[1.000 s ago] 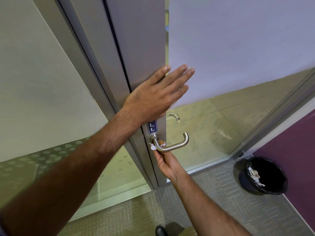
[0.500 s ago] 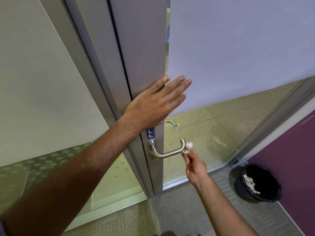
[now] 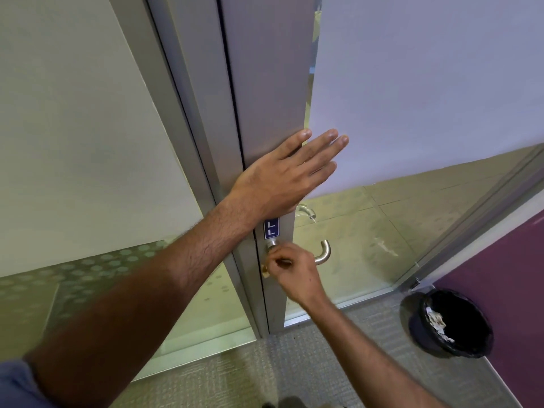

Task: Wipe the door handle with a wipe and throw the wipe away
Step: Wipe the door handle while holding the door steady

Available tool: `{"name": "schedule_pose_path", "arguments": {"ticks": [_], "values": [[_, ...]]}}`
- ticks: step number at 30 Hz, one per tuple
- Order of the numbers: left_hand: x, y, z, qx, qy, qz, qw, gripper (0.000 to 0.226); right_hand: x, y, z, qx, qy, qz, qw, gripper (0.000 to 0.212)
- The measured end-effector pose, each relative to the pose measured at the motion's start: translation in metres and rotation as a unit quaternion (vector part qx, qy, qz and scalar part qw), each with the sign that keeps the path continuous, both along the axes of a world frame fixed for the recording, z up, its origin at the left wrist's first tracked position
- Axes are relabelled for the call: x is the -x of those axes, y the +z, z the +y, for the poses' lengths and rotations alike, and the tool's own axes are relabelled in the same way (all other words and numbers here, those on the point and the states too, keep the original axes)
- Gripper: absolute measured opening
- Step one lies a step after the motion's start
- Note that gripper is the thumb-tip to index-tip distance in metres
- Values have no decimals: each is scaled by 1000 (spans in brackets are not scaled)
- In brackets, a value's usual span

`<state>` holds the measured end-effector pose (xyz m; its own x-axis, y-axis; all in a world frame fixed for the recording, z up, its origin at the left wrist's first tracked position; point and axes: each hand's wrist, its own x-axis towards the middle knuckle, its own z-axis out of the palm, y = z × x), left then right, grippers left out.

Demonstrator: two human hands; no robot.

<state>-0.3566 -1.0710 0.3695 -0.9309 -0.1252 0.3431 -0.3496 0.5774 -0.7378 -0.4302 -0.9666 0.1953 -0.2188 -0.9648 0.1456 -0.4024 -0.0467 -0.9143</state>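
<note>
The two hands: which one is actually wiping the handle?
The right hand, closed over the door handle with a wipe peeking out. The left hand just lies flat against the door above.

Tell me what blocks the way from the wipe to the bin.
Nothing visible does. The right hand holds the wipe at the door handle; open carpet lies between it and the open-topped bin, lower right.

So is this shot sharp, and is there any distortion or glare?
Head view: mostly sharp, with slight motion blur on the right hand at the door handle; wide-angle bending of the door frame; faint reflections on the lower glass; soft, even light.
</note>
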Motion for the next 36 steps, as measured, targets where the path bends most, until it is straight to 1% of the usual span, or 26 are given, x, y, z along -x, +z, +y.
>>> {"name": "schedule_pose_path", "arguments": {"ticks": [1,2,3,4,5,6,7,9,11,13,16,19,21,24,27,29,32,34,36], "values": [[0,0,-1,-2,-3,0,1000,48,-11,-7,8,-34,-47,-115,992,20],[1,0,-1,-3,-6,1,1000,49,-22,-15,18,-79,-101,-252,959,22],[0,1,-1,-2,-8,2,1000,48,-33,-21,26,-128,-146,-385,902,24],[0,1,-1,-2,-9,4,1000,47,-44,-26,33,-173,-172,-497,833,26],[0,0,-2,-4,-11,7,1000,46,-51,-31,37,-205,-187,-572,772,29],[0,0,-2,-4,-14,8,1000,45,-56,-33,37,-221,-197,-617,729,31],[0,-1,-3,-4,-13,7,1000,45,-58,-33,34,-225,-203,-646,700,31],[0,-1,-2,0,-10,3,1000,46,-58,-31,21,-207,-214,-689,661,31],[0,0,-2,-2,-7,0,1000,46,-60,-27,5,-185,-218,-717,636,31],[-1,1,-1,1,-1,-5,1000,49,-63,-24,-8,-172,-210,-737,619,28],[-1,2,0,0,4,-8,1000,56,-64,-25,-19,-153,-213,-766,588,13],[0,0,-1,-1,3,-5,1000,47,-65,-28,-21,-134,-240,-773,572,7],[0,0,-2,-4,0,-3,1000,47,-66,-30,-24,-131,-257,-770,569,5],[1,0,-1,-4,-2,-1,1000,47,-70,-35,-30,-128,-287,-750,582,11],[1,1,-1,-11,1,-5,1000,49,-69,-45,-31,-152,-331,-720,591,11],[1,1,0,-15,3,-9,1000,51,-60,-51,-30,-167,-351,-702,596,19],[1,3,1,-18,11,-17,1000,58,-44,-54,-34,-155,-359,-675,625,32],[0,3,1,-21,15,-24,999,58,-40,-54,-32,-149,-355,-670,635,31],[0,2,1,-21,14,-25,999,58,-44,-54,-28,-141,-344,-678,634,22]]}}
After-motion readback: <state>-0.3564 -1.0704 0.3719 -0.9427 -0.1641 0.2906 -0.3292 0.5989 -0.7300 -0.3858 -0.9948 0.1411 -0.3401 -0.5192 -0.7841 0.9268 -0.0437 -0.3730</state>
